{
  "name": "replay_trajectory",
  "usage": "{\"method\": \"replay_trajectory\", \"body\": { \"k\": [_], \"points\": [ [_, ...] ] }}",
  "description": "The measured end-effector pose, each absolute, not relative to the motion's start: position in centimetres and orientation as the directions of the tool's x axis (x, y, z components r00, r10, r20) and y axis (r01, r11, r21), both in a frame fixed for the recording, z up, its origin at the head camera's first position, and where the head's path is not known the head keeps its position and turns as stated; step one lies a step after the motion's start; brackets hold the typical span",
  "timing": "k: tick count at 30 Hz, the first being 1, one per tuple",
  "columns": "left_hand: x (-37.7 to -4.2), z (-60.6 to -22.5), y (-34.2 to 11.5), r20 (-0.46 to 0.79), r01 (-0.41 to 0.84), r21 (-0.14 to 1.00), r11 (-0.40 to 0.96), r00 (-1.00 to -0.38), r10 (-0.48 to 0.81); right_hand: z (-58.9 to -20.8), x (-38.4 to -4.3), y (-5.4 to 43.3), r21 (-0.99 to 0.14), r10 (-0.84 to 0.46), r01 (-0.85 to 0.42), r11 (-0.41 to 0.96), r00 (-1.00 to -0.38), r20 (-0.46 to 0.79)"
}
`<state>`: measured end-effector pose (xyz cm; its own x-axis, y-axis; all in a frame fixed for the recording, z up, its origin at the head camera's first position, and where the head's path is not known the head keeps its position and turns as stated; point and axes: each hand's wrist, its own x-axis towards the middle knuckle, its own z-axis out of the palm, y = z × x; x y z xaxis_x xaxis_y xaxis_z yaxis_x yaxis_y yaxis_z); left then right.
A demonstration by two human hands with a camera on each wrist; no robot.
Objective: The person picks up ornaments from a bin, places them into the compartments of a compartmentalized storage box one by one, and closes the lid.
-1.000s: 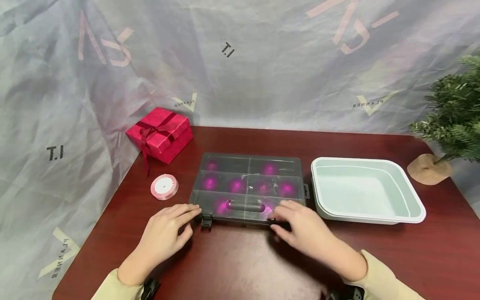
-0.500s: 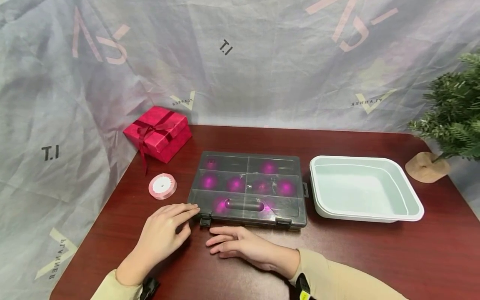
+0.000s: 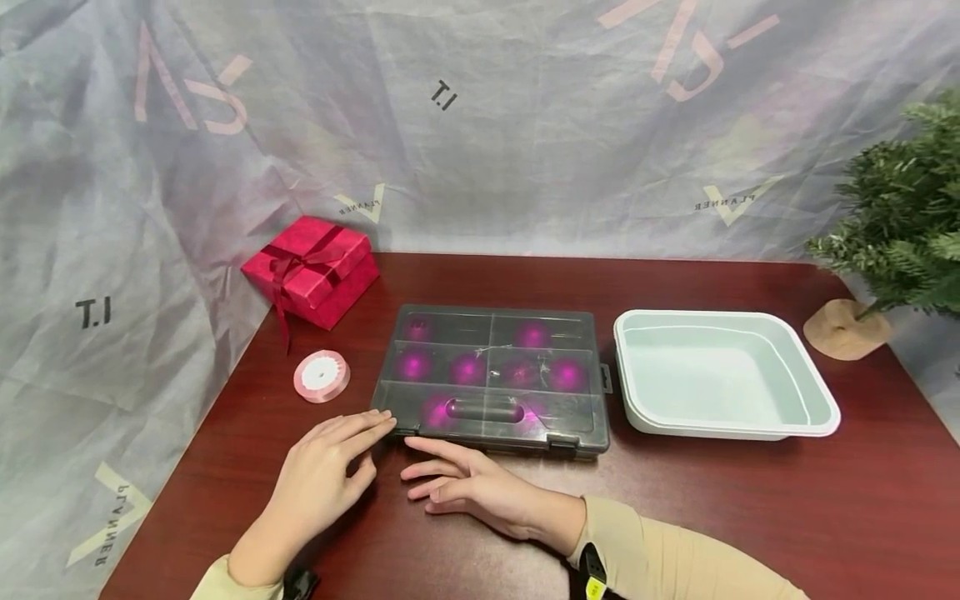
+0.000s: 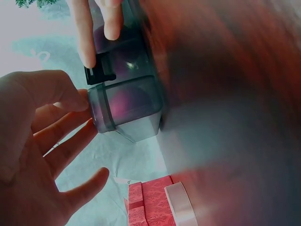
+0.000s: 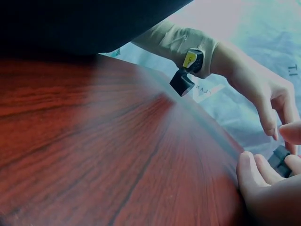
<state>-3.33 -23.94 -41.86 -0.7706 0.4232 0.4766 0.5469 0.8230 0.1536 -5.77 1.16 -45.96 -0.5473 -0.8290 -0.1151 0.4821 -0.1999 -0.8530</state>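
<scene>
A dark, see-through compartment box (image 3: 491, 354) lies with its lid down on the table. Several magenta round things (image 3: 567, 373) show blurrily through the lid. My left hand (image 3: 322, 467) rests its fairly straight fingertips on the box's front left corner. Just in front of the box, my right hand (image 3: 480, 492) reaches leftward with fingers extended and spread. In the left wrist view, a right-hand finger (image 4: 83, 35) touches the black left latch (image 4: 101, 73). The right latch (image 3: 562, 446) has no hand on it. Fingers partly hide the left latch in the head view.
A pale green plastic tub (image 3: 727, 421) stands right of the box. To the left are a pink ribbon roll (image 3: 322, 376) and a red gift box (image 3: 315, 267) with a bow. A small artificial tree (image 3: 900, 217) on a wooden base stands at the far right.
My right hand has left the right latch and moved leftward to the left latch, its forefinger rising slightly in the last half second. My left hand has stayed on the corner.
</scene>
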Motion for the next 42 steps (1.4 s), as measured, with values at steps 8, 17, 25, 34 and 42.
{"method": "replay_trajectory", "body": {
  "k": [8,17,25,34,42],
  "points": [
    [-3.0,-42.0,-24.1,0.479,0.542,0.166,0.824,-0.774,0.413,-45.8,-5.8,0.7,-0.967,-0.795,0.216,-0.135,-0.606,-0.025],
    [-2.7,-42.2,-24.2,0.487,0.536,0.176,0.826,-0.776,0.400,-43.9,-6.5,0.1,-0.751,-0.687,-0.657,0.067,-0.576,0.442],
    [-2.8,-42.0,-24.3,0.508,0.557,0.176,0.812,-0.758,0.409,-42.5,-8.1,-1.6,-0.141,-0.671,-0.853,0.502,-0.487,0.560],
    [-2.9,-41.9,-24.4,0.528,0.575,0.174,0.799,-0.740,0.417,-42.8,-8.4,-2.8,-0.143,-0.652,-0.788,0.599,-0.583,0.484],
    [-3.1,-42.1,-24.2,0.539,0.577,0.179,0.797,-0.735,0.411,-42.9,-8.5,-2.7,-0.161,-0.637,-0.789,0.593,-0.583,0.504]
  ]
}}
